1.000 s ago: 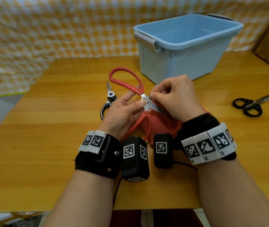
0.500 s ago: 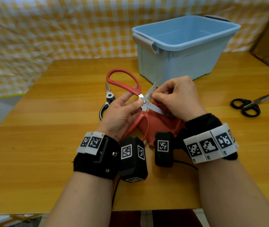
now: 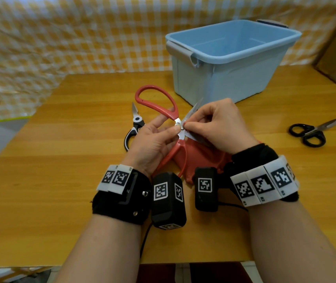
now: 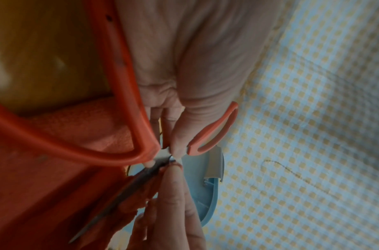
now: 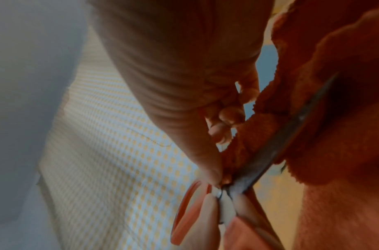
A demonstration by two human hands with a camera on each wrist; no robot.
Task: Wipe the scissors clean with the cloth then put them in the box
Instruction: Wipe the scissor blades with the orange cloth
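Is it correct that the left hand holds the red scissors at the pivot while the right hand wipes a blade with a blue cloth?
Not quite: the cloth is red, not blue, as the head view shows. The rest holds: the left hand holds the red scissors at the pivot while the right hand wipes a blade.

Bare forearms; black wristbands (image 3: 120,203) with white coded tags; black camera boxes (image 3: 168,201).

wooden table (image 3: 60,180), yellow checked backdrop (image 3: 60,37)

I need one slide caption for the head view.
Left hand holds red scissors open while right hand wipes a blade with red cloth.
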